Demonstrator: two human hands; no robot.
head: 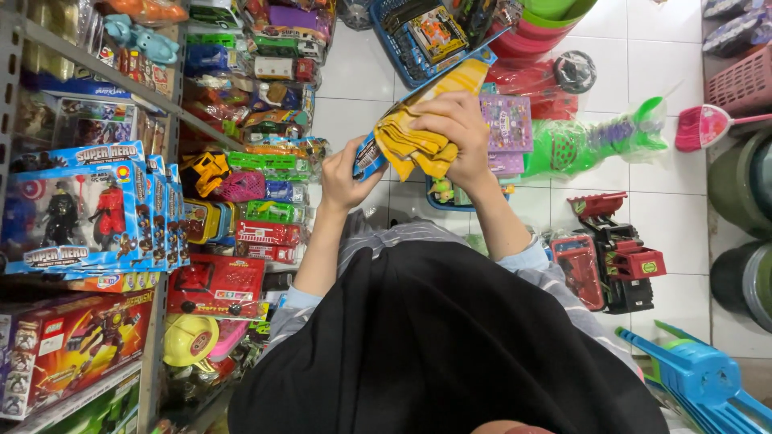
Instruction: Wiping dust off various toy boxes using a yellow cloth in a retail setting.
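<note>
My left hand (pixel 342 178) grips the near end of a long blue toy box (pixel 368 158) held out in front of me. My right hand (pixel 454 128) presses a crumpled yellow cloth (pixel 410 145) down on the top of that box. The box runs away from me toward a blue plastic basket (pixel 402 50) on the floor. Both forearms reach forward over a black garment (pixel 450 345) that covers my chest and lap.
Metal shelves (pixel 72 56) on the left hold boxed action figures (pixel 80 205) and packed toy cars (pixel 257 217). On the white tiled floor lie a green toy in plastic wrap (pixel 595 141), a red toy truck (pixel 619 257), stacked basins (pixel 547 24) and a blue toy (pixel 700 378).
</note>
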